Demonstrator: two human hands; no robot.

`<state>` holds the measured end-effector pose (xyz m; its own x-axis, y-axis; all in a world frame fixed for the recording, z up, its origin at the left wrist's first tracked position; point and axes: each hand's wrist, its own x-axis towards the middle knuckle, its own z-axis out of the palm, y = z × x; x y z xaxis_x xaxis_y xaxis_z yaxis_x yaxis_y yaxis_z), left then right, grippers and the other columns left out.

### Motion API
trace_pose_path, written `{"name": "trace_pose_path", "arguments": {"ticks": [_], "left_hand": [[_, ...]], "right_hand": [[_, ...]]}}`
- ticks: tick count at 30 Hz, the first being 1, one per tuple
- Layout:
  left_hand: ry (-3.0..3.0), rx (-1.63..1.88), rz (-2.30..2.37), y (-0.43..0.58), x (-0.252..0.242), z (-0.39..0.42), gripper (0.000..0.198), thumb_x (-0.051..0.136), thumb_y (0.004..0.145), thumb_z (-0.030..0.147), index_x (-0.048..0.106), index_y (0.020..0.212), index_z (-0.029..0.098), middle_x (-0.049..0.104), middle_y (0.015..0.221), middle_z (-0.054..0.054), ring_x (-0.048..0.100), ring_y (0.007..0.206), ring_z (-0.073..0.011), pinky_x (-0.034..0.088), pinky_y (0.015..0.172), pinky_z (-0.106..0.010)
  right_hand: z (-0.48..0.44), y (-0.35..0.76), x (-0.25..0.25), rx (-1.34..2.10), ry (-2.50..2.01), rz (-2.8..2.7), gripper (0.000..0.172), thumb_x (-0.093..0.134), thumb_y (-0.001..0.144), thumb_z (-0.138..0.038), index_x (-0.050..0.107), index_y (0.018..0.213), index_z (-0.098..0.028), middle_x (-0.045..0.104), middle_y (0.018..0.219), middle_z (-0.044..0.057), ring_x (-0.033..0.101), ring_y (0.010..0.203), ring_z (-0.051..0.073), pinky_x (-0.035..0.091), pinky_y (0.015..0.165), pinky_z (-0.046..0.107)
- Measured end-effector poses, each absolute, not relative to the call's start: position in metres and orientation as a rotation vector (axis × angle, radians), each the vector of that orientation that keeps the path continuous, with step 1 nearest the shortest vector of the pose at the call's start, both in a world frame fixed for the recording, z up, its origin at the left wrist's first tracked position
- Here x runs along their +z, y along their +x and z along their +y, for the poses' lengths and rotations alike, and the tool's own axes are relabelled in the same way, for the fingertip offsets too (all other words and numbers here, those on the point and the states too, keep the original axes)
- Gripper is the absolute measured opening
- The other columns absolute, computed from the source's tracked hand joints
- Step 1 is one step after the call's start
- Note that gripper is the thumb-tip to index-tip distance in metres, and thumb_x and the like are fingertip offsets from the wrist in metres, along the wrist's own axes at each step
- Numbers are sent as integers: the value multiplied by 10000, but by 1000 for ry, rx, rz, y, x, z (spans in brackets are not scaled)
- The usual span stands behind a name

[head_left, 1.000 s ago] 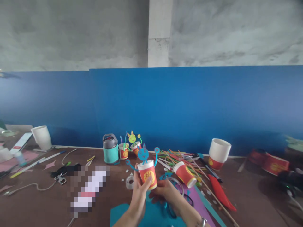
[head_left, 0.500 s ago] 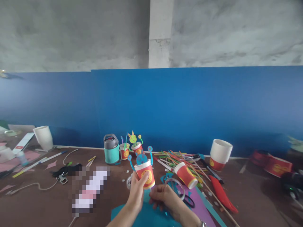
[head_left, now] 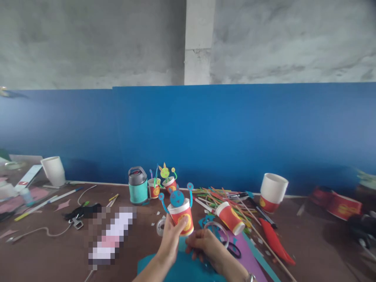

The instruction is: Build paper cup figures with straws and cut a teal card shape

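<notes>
My left hand is wrapped round a red paper cup with a white rim and a yellow print. A round blue paper face stands up out of the cup's mouth. Two blue paper arms with round ends, one being the right arm, stick out at its sides. Just below the cup, my right hand has its fingers pinched together; what they hold is too small to make out. Under both hands lies blue paper.
A second red cup lies tipped beside sticks, scissors and a tape roll. Behind are a turquoise flask and a cup with a yellow-green paper figure. Stacked cups stand at right, a red pouch nearer.
The blue face has risen higher out of the cup, showing its drawn features. The cup and its arms have shifted slightly right. My right hand stays below the cup.
</notes>
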<state>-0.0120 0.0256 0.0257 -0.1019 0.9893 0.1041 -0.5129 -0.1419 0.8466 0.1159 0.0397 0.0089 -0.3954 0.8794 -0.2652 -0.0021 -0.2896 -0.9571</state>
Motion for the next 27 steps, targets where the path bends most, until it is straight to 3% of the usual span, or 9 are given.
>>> {"name": "trace_pose_path", "arguments": {"ticks": [4, 10, 14, 19, 23, 27], "left_hand": [[877, 1442, 769, -5, 19, 22, 424, 769, 659, 462, 513, 861, 192, 566, 607, 52, 480, 400, -85, 387, 375, -211], [867, 1554, 789, -11, 22, 26, 450, 793, 664, 366, 516, 966, 180, 662, 829, -22, 623, 696, -135, 503, 595, -211], [905, 1443, 790, -8, 25, 22, 443, 769, 659, 456, 502, 895, 193, 590, 648, 38, 525, 432, -101, 415, 379, -212], [907, 1402, 761, -5, 24, 18, 461, 762, 644, 495, 492, 877, 204, 565, 618, 57, 476, 368, -85, 397, 356, -219], [886, 1529, 910, -10, 24, 23, 477, 812, 585, 442, 547, 876, 173, 639, 695, 3, 587, 549, -130, 490, 516, -235], [857, 1628, 1018, -13, 23, 30, 516, 825, 558, 427, 589, 926, 154, 690, 820, -63, 649, 757, -209, 529, 648, -275]], "right_hand": [[40, 116, 12, 1644, -1131, -1280, 336, 761, 570, -423, 685, 660, -109, 674, 568, 35, 510, 394, 73, 240, 346, 180], [37, 117, 15, 1754, -1210, -1338, 304, 763, 571, -405, 646, 630, -131, 690, 602, 33, 529, 395, 75, 263, 344, 175], [38, 117, 18, 1716, -1186, -1327, 330, 767, 584, -423, 678, 692, -124, 687, 600, 29, 539, 422, 80, 293, 360, 170], [38, 116, 20, 1698, -1164, -1325, 361, 763, 581, -432, 705, 726, -106, 688, 597, 41, 539, 420, 81, 312, 366, 166], [34, 117, 34, 1659, -1186, -1379, 306, 710, 612, -367, 707, 775, -108, 717, 701, 60, 576, 429, 83, 312, 343, 150], [32, 123, 57, 1530, -1240, -1428, 395, 635, 668, -344, 660, 1001, -133, 720, 929, 93, 616, 422, 105, 269, 273, 157]]}}
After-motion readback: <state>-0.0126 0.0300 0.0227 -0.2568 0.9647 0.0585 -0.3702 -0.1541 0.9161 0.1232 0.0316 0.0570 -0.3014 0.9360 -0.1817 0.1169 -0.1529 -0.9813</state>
